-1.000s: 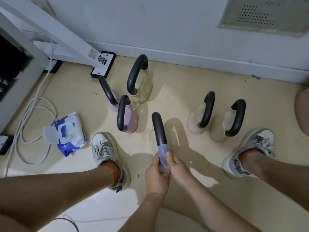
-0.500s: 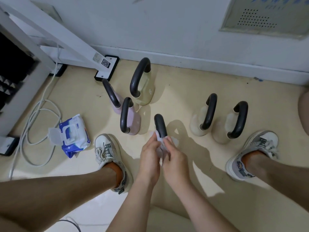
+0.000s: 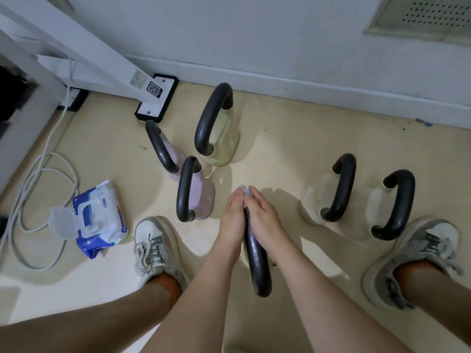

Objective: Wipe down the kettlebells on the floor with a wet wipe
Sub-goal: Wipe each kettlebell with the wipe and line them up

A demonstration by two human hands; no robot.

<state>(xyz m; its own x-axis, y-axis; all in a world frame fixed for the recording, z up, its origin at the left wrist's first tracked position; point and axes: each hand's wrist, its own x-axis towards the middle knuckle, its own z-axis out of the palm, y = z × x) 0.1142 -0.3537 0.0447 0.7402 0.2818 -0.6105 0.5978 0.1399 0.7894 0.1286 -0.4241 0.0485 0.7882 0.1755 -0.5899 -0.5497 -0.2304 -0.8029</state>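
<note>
Wipes pack (image 3: 98,220) left of shoe (image 3: 155,245), kettlebell handle (image 3: 256,261) between left hand (image 3: 232,216) and right hand (image 3: 263,219)

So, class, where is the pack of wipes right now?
In the head view the wipes pack lies on the floor at the left, lid open, between the white cable and the person's left shoe.
</note>
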